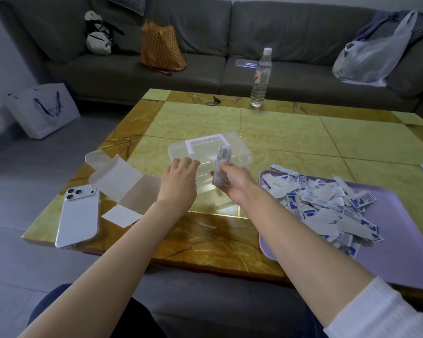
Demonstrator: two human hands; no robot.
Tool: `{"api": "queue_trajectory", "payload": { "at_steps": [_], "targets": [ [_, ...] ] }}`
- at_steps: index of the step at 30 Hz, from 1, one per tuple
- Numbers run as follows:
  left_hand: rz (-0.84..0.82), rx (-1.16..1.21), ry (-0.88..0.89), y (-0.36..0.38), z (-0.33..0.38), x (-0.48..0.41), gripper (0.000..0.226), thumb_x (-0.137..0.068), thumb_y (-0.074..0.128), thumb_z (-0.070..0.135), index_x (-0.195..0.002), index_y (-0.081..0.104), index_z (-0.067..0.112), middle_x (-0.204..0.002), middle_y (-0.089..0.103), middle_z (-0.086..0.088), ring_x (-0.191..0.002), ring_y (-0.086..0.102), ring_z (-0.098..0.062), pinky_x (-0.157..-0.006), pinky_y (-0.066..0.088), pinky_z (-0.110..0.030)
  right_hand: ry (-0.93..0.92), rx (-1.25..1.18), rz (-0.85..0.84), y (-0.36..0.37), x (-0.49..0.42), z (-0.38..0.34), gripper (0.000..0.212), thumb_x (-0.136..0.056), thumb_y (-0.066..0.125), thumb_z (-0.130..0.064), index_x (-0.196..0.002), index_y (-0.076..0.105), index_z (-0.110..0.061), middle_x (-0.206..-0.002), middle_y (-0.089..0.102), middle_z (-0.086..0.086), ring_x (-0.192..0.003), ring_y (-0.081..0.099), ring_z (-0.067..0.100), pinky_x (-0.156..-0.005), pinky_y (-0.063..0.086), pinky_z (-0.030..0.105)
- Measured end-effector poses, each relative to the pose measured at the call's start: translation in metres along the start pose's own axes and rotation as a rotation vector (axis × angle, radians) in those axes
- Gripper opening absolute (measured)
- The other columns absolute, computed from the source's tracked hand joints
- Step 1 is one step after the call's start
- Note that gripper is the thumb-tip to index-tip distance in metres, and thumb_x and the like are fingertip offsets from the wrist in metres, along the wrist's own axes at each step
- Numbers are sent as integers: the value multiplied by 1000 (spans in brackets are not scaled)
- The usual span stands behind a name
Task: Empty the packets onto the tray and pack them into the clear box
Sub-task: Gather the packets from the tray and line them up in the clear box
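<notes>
Over the clear plastic box (209, 152), my right hand (237, 182) pinches a squared stack of thin paper packets (220, 167): light, slippery, likely to fan, so I grip mid-stack. My left hand (178, 181), fingers loosely spread, steadies the box's near rim. More packets litter the lilac tray (388, 254) at right.

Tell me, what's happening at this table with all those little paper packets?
A person is sorting small packets. The right hand grips a stack of packets upright over the clear box, while the left hand rests on the box's near edge. Many more packets lie heaped on the purple tray to the right. An opened white carton and a phone lie to the left.
</notes>
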State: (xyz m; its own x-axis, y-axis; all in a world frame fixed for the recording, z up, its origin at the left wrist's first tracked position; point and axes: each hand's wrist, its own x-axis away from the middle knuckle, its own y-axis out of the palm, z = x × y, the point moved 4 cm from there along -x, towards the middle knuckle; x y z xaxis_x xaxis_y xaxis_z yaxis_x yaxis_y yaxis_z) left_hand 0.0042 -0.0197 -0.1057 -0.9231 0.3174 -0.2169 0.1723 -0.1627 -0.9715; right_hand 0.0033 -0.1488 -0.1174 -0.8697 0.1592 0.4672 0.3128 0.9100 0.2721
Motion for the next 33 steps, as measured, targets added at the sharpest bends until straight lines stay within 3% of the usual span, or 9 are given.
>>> {"api": "queue_trajectory", "payload": {
  "at_steps": [5, 11, 14, 19, 22, 24, 29, 31, 33],
  "targets": [
    [-15, -48, 17, -2, 8, 1, 55, -92, 53, 28, -141, 30, 21, -134, 34, -6, -124, 33, -27, -99, 30, -35, -49, 17, 2, -1, 5, -13, 17, -99, 43, -13, -109, 55, -6, -82, 58, 4, -71, 57, 14, -64, 47, 26],
    [0, -59, 37, -6, 24, 4, 66, -86, 60, 34, -141, 26, 22, -137, 32, -7, -126, 32, -26, -101, 26, -34, -142, 184, 69, -5, 9, -36, 24, -99, 40, -14, -83, 58, -11, -91, 62, 10, -88, 58, 24, -93, 48, 42],
    [15, -69, 79, -14, 32, 5, 69, -85, 60, 37, -142, 23, 23, -135, 35, -4, -123, 37, -25, -98, 29, -34, -201, 224, 67, -5, 12, -51, 24, -98, 40, -15, -81, 56, -13, -83, 59, 5, -88, 58, 22, -86, 49, 37],
    [106, 57, 123, -40, 31, 2, 36, -92, 50, 26, -126, 39, 17, -118, 52, -2, -101, 52, -23, -80, 40, -30, -251, 307, 71, -8, 22, -64, 21, -98, 40, -17, -102, 58, -8, -90, 60, 7, -84, 57, 21, -82, 49, 35],
    [200, 263, 57, -63, 23, -4, 26, -93, 52, 23, -115, 40, 14, -106, 56, -1, -74, 55, -18, -56, 43, -27, -393, 423, 192, -14, 30, -75, 21, -97, 38, -18, -84, 53, -12, -75, 51, 0, -66, 47, 13, -60, 39, 26],
    [276, 307, 17, -75, 15, -9, 21, -93, 52, 18, -111, 42, 14, -103, 56, -1, -68, 55, -16, -51, 47, -28, -498, 467, 273, -19, 33, -80, 28, -97, 36, -20, -71, 44, -15, -71, 46, -1, -63, 42, 14, -56, 36, 26],
    [311, 128, -58, -80, -6, -17, 21, -94, 50, 13, -115, 53, 14, -117, 53, -4, -103, 49, -20, -79, 45, -31, -497, 786, 124, -22, 27, -49, 41, -96, 41, -45, -77, 56, -12, -78, 62, -1, -68, 53, 17, -59, 36, 27],
    [295, 85, -40, -78, -5, -13, 24, -93, 51, 13, -118, 53, 14, -123, 51, -4, -114, 43, -22, -91, 37, -32, -478, 973, 55, -27, 18, -29, 39, -98, 39, -38, -75, 55, -11, -80, 65, -1, -69, 57, 17, -56, 35, 25],
    [237, 128, 26, -72, 5, -4, 24, -92, 51, 12, -116, 55, 16, -121, 50, -3, -112, 45, -21, -89, 39, -31, -453, 1051, 58, -36, 14, -18, 31, -96, 38, -23, -71, 51, -11, -83, 67, 2, -74, 58, 20, -55, 34, 25]
  ]
}}
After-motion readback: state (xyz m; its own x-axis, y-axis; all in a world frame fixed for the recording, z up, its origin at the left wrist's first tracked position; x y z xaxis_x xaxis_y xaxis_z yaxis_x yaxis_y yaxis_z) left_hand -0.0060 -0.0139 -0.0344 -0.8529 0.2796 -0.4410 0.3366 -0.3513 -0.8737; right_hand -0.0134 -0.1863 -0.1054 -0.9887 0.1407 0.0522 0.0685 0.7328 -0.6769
